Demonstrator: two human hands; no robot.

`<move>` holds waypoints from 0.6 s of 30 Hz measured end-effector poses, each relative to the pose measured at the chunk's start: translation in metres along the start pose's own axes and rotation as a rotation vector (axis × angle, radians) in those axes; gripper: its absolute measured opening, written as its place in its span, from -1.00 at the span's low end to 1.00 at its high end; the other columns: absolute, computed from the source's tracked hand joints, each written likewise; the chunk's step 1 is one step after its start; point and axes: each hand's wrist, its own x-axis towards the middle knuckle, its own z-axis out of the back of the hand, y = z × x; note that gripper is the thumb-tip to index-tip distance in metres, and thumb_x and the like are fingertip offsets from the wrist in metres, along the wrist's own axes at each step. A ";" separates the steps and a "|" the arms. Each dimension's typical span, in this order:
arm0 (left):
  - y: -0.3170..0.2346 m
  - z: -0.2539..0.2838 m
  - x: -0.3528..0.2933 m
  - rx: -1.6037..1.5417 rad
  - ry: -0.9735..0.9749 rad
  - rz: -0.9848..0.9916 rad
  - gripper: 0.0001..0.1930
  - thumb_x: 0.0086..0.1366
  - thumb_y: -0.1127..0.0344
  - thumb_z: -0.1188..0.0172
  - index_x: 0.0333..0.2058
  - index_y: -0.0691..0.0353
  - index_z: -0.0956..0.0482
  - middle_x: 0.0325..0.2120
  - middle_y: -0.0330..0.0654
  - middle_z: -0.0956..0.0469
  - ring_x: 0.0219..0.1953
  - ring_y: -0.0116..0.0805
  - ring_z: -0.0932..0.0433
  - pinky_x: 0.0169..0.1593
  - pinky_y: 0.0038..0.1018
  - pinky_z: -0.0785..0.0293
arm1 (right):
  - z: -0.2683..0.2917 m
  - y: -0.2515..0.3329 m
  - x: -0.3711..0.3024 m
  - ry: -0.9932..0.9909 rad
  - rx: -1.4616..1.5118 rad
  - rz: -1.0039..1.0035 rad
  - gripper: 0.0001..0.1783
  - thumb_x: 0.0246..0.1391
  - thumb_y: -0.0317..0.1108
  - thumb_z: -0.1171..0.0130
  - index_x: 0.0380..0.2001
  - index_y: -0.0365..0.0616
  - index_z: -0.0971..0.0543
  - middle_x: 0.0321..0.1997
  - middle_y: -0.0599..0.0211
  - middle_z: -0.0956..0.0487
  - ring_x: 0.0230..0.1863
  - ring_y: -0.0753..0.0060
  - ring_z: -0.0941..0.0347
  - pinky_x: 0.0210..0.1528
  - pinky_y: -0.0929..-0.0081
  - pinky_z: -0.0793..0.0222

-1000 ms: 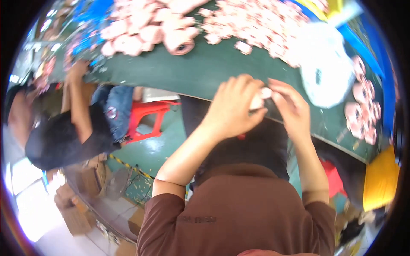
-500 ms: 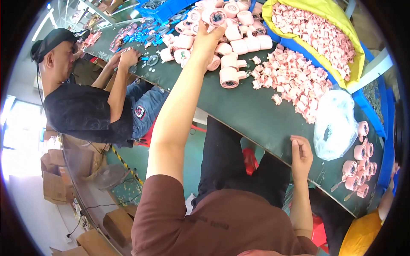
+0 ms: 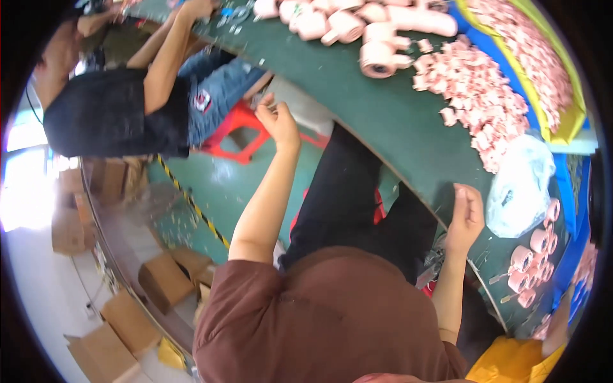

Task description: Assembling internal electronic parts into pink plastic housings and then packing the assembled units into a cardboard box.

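Note:
My left hand (image 3: 278, 122) is off the table, over the gap beside the red stool, its fingers loosely bent and apart with nothing visible in them. At the table's near edge, my right hand (image 3: 465, 220) is half curled and appears empty, close to a clear plastic bag (image 3: 520, 188). Ahead lie pink cylindrical housings (image 3: 378, 59), some with short side stubs, at the top of the view. Right of them spreads a loose heap of small pink plastic parts (image 3: 469, 96).
A yellow-lined blue bin (image 3: 568, 127) holds more pink pieces. Pink round parts (image 3: 533, 258) stand grouped at the right. A co-worker in black (image 3: 115, 108) sits left, near a red stool (image 3: 239, 131). Cardboard boxes (image 3: 128, 319) lie on the left; a yellow-clothed person (image 3: 511, 360) is lower right.
My left hand has drawn back from the pink housings to off the table edge, with no housing in it. The whole view has shifted; my right hand stays near the table edge.

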 end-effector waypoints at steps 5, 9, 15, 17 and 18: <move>0.133 0.077 -0.030 -0.022 -0.165 0.925 -0.47 0.19 0.13 -0.24 0.08 0.30 -0.46 0.10 0.03 -0.38 0.17 -0.12 -0.32 0.22 -0.34 -0.25 | -0.010 -0.009 0.000 0.074 -0.087 0.041 -0.86 0.29 -0.50 -0.05 -0.26 -0.35 -0.58 -0.16 0.31 -0.55 -0.14 0.58 -0.43 -0.02 0.66 -0.31; 0.152 0.051 -0.052 -0.310 0.098 1.092 -0.32 0.25 -0.02 -0.16 0.29 0.08 -0.25 0.26 -0.10 -0.28 0.22 -0.05 -0.29 0.18 -0.07 -0.23 | -0.007 -0.011 -0.004 0.053 -0.194 0.021 -0.78 0.34 -0.40 -0.01 -0.26 -0.34 -0.59 -0.20 0.32 -0.57 -0.13 0.53 -0.45 0.03 0.57 -0.36; 0.159 0.006 -0.038 -0.429 0.087 0.980 -0.37 0.21 0.25 -0.25 0.20 0.38 -0.28 0.11 0.05 -0.44 0.12 -0.14 -0.43 0.15 -0.31 -0.38 | 0.001 -0.012 0.001 -0.074 -0.140 -0.038 -0.59 0.37 -0.19 0.02 -0.32 -0.36 -0.61 -0.32 0.28 -0.59 -0.24 0.50 -0.42 -0.09 0.50 -0.31; 0.184 0.017 -0.034 -0.503 0.038 0.878 -0.32 0.15 0.32 -0.32 0.20 0.41 -0.26 0.13 0.08 -0.43 0.16 -0.11 -0.41 0.18 -0.29 -0.36 | 0.000 -0.017 0.007 -0.005 -0.139 -0.043 -0.60 0.37 -0.20 0.02 -0.31 -0.35 -0.60 -0.30 0.25 -0.60 -0.23 0.48 -0.44 -0.08 0.48 -0.33; 0.190 0.014 -0.031 -0.472 0.055 0.841 -0.23 0.17 0.27 -0.34 0.27 0.31 -0.13 0.17 0.03 -0.37 0.20 -0.08 -0.35 0.18 -0.16 -0.33 | 0.002 -0.020 0.010 0.000 -0.124 -0.045 -0.61 0.38 -0.21 0.03 -0.30 -0.34 -0.60 -0.29 0.22 -0.61 -0.23 0.46 -0.47 -0.06 0.47 -0.35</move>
